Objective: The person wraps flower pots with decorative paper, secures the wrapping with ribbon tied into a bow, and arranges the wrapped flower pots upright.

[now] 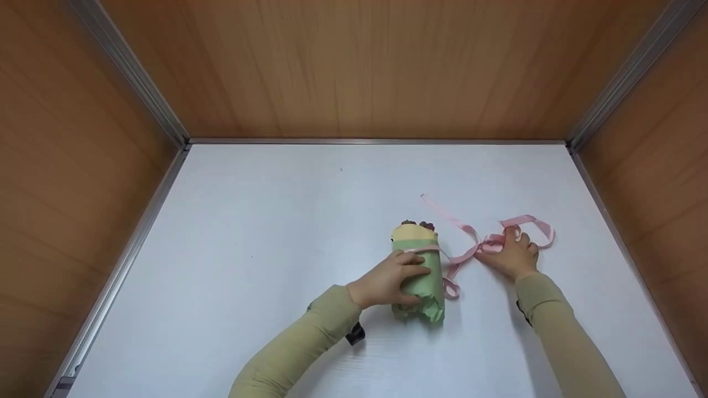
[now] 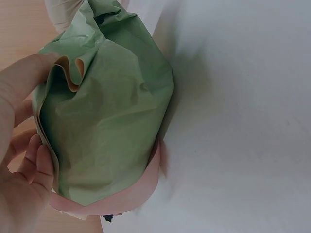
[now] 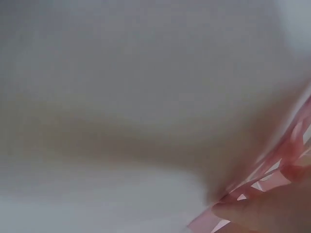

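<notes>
A small bundle wrapped in green paper (image 1: pixel 423 282) lies on the white table, with a yellow inner layer (image 1: pixel 415 232) and dark reddish-brown tips (image 1: pixel 426 225) at its far end. My left hand (image 1: pixel 390 279) holds it from above and the left, thumb near the crumpled near end. In the left wrist view, the thumb and bent fingers (image 2: pixel 43 167) touch the paper wrap (image 2: pixel 107 126). A pink ribbon (image 1: pixel 464 255) crosses the bundle and trails right in loops. Right of the bundle, my right hand (image 1: pixel 514 257) pinches the looped ribbon, seen close in the right wrist view (image 3: pixel 272 182).
The white table (image 1: pixel 265 221) is bounded by wood-grain panels (image 1: pixel 370 66) at the back and both sides, joined by metal rails (image 1: pixel 376 141). A loose ribbon end (image 1: pixel 434 205) stretches toward the back. A small black object (image 1: pixel 355 334) shows below the left cuff.
</notes>
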Motion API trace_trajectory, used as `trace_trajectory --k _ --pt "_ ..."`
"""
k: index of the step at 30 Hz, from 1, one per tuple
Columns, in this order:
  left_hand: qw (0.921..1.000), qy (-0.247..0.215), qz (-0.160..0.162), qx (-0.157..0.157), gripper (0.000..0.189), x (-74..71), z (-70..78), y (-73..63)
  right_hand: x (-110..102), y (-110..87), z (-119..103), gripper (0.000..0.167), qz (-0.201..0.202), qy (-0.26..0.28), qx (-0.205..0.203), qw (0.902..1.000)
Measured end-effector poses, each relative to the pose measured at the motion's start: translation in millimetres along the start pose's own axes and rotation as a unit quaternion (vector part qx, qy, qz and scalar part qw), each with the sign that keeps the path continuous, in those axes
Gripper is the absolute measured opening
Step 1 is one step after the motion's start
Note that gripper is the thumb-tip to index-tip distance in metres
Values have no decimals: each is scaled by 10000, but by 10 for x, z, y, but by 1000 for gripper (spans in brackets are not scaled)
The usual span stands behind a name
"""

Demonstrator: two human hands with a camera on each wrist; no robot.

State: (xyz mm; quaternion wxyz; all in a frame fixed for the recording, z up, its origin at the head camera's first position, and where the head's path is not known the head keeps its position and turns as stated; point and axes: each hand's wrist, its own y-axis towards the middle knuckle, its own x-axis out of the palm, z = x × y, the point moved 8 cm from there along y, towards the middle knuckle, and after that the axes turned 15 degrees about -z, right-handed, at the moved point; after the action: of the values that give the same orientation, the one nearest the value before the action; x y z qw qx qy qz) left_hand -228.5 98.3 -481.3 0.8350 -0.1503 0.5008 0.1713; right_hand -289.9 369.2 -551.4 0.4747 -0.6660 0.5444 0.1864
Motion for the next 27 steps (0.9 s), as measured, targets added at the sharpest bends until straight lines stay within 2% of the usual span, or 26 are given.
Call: trace_trajectory --k 4,6,11,17,19,22,25,27 --pt "10000 -11 -34 -34 56 1 -8 -4 8 12 8 110 224 -31 -22 9997" --pt "10000 -7 -22 -37 56 -3 -7 -10 13 19 -1 110 199 -10 -50 9998" --pt "10000 30 23 17 55 -7 2 -27 41 19 -71 94 10 -197 -153 9997" --pt "10000 -22 7 0 55 -12 -4 -33 33 -9 -158 78 303 -591 -355 9972" --pt "10000 -84 -18 -30 56 -12 -12 -31 20 -17 -200 68 458 -624 -579 9953" --pt "10000 -55 -19 -32 56 -10 -13 -27 22 -22 -245 43 503 -465 -951 9931" --pt "10000 24 20 12 55 -10 -1 -19 41 -25 -246 24 288 -245 -1164 9925" --pt "10000 43 36 45 55 -7 6 -12 51 -30 -211 18 43 -112 -1156 9932"
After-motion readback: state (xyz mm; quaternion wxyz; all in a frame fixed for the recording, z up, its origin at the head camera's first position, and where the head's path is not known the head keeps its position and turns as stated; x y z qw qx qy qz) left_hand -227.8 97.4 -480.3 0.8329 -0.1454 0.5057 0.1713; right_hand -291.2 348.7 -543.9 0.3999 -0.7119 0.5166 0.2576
